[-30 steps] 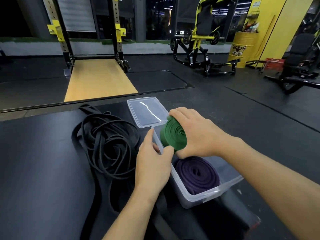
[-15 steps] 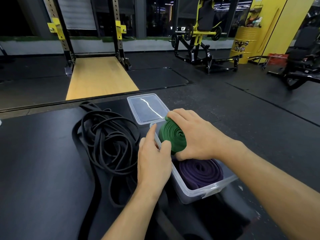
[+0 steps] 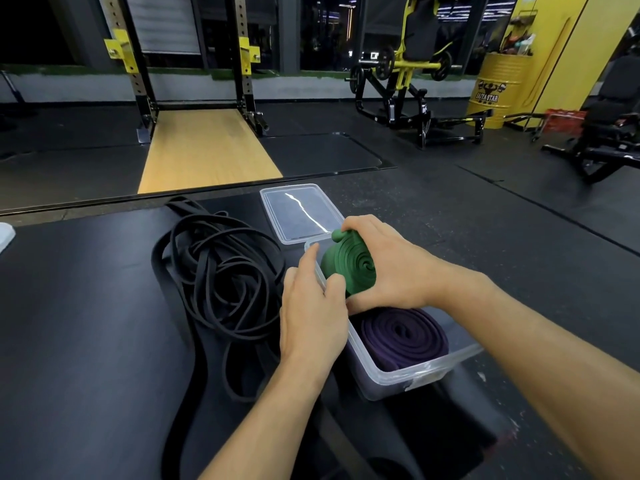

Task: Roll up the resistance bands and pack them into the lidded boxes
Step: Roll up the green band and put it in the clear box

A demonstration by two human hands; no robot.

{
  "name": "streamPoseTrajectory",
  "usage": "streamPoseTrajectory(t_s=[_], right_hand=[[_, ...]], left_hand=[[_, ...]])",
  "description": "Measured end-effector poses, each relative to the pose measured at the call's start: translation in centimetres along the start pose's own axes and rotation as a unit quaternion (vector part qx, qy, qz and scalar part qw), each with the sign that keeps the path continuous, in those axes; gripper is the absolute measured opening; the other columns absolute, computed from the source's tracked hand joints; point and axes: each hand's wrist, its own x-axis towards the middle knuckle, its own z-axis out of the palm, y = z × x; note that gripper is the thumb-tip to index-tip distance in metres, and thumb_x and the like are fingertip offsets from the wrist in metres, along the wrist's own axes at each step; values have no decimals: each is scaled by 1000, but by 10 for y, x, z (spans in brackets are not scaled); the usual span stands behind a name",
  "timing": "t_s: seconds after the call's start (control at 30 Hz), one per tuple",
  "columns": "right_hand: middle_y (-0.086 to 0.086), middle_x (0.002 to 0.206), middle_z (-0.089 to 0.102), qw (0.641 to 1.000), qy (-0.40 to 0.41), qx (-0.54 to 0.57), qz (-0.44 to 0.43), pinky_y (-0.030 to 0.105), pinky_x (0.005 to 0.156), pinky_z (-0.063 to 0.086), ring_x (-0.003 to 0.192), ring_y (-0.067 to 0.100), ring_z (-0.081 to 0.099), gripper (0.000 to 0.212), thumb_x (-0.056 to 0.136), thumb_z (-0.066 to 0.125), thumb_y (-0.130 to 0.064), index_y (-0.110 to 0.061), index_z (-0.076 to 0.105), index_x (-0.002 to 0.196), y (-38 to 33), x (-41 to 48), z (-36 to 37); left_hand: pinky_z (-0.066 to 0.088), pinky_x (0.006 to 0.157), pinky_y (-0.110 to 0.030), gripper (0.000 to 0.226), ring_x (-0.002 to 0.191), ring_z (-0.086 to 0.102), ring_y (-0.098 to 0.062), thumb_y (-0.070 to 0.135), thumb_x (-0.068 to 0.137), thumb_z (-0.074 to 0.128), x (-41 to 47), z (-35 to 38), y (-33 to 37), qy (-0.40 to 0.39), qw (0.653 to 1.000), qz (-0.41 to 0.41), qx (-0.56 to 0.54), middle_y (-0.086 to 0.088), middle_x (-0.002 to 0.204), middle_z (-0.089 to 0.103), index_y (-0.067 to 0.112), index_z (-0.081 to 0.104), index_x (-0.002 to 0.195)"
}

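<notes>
My right hand [image 3: 391, 268] grips a rolled green resistance band [image 3: 349, 266] over the far end of a clear plastic box [image 3: 415, 375]. The roll is tilted, its spiral face turned toward me. My left hand [image 3: 311, 313] is at the box's left wall, thumb touching the green roll's lower edge. A rolled purple band [image 3: 401, 336] lies flat in the box's near half. The box's clear lid [image 3: 298, 213] lies on the mat just beyond it. A tangle of loose black bands [image 3: 221, 282] sits to the left.
Everything rests on a black floor mat [image 3: 86, 323]. Another dark band runs under the box toward me. A white object [image 3: 5, 235] shows at the left edge. A squat rack with a wooden platform [image 3: 204, 147] and gym machines stand farther off.
The green roll has sunk lower into the box's far end and tilted, showing more of its spiral. My left hand has stayed at the box's left wall.
</notes>
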Motion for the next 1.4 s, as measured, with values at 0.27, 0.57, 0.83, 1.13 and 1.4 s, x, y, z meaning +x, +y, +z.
streamPoseTrajectory(t_s=[0.27,0.57,0.83,1.13,1.4], right_hand=[[-25,134,46,999,40,8,15,41,103,47,126,14,47,96,59,85,-55,-40,35,139,1,1,4],[-25,134,49,999,38,23,29,44,102,48,125,14,50,93,56,83,-61,-41,38,134,0,4,4],[-23,129,54,998,44,37,19,43,100,49,119,13,54,88,54,81,-64,-41,42,129,0,4,5],[-11,114,57,1000,-8,30,7,30,92,48,104,11,54,73,67,87,-33,-25,50,130,-2,14,4],[-12,118,58,997,-66,-39,-3,38,99,47,109,15,54,84,56,76,-58,-30,53,131,-13,21,7]], left_hand=[[31,94,-26,63,124,51,-14,22,100,45,0,1,-1,2,1000,3,13,5,138,48,35,33,160],[35,94,-29,64,121,54,-17,23,99,47,0,1,-2,1,1000,0,20,1,134,51,36,33,160],[37,98,-30,64,124,54,-17,22,98,47,-1,0,-1,3,1000,4,20,1,135,51,35,34,160],[39,91,-30,63,114,56,-15,21,98,48,-1,-1,0,2,1000,2,11,6,127,49,36,36,158],[39,91,-30,62,112,56,-15,20,97,49,-3,-3,0,2,1000,3,12,6,120,50,38,40,156]])
